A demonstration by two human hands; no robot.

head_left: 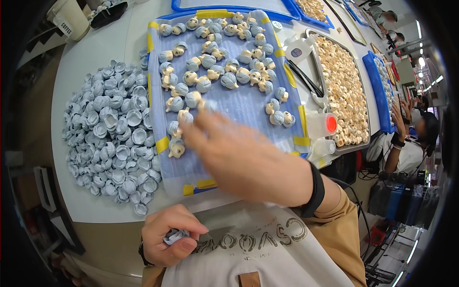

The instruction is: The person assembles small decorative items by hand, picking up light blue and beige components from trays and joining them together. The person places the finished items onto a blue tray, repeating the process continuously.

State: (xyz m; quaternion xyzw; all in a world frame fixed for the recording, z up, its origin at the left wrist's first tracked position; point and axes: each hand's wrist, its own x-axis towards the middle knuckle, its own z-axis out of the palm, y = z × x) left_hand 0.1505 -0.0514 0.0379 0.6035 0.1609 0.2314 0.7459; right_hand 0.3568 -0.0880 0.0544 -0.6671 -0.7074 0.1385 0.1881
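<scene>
The left hand (168,239) sits low, near the person's tummy, just off the front edge of the white bench (95,52). Its grip is closed around a small blue-grey hair cap (175,236). The cap peeks out between the thumb and the curled fingers.

The right hand (244,160) reaches out over the near part of the blue foam tray (248,110). It looks blurry. Its fingers are spread apart a little and I see nothing in them. The fingertips are just beside a little doll head (185,116) with a blue cap on. A black wristband (313,191) goes around the right wrist.

Lots of little doll heads with blue hair lie on the tray, mostly in the far half. A few more go down the left side. One cream doll head (176,149) lies near the tray's left edge, close to the right hand. The tray has yellow tape (162,144) on its edges.

To the left of the tray a big pile of loose blue-grey hair caps (112,134) lies on the bench. To the right is a metal tray (343,91) full of bare cream doll heads. A small bottle with a red cap (323,124) lies between the two trays.
</scene>
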